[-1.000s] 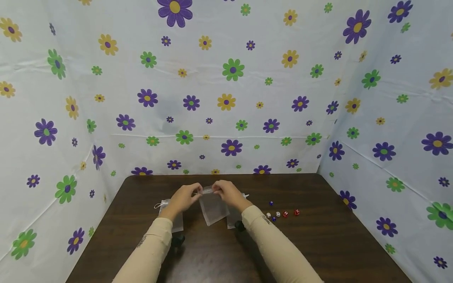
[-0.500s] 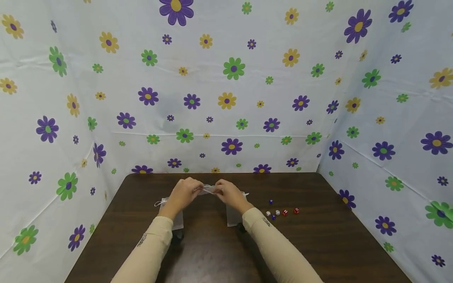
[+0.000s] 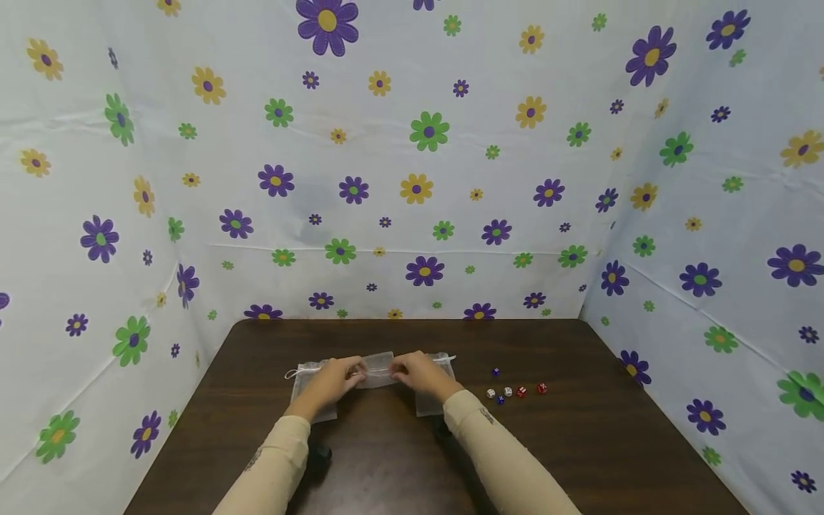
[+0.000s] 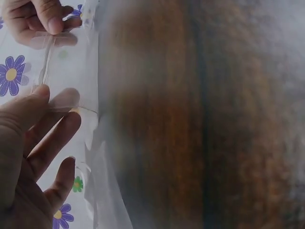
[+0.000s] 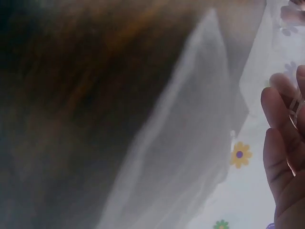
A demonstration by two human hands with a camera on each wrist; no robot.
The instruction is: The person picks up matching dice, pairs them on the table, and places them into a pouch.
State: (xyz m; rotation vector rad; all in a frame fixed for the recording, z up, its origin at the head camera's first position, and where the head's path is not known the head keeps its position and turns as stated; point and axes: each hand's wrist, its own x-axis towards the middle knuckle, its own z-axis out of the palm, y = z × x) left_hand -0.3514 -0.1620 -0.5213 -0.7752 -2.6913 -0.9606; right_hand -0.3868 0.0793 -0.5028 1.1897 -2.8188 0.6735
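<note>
Between both hands a small sheer white drawstring bag point(image 3: 378, 372) is stretched by its corded edge. My left hand point(image 3: 335, 383) pinches it at the left with thumb and fingertips, and in the left wrist view the other left fingers point(image 4: 55, 138) are spread. At the right, my right hand point(image 3: 420, 373) pinches the same edge. Two similar bags lie on the table: the left bag point(image 3: 302, 380) is partly under my left hand, and the right bag point(image 3: 429, 406) is partly behind my right hand. Sheer fabric point(image 5: 186, 129) fills the middle of the right wrist view.
To the right of my hands lie several small dice: blue point(image 3: 496, 371), white point(image 3: 508, 392) and red point(image 3: 543, 388). They rest on a dark brown wooden table point(image 3: 380, 465). Flower-printed white sheeting point(image 3: 386, 143) surrounds the table at the back and sides.
The held bag hung toward me a second ago, then tipped up nearly edge-on. Now its body points away from me, and both hands have come lower and slightly closer to me.
</note>
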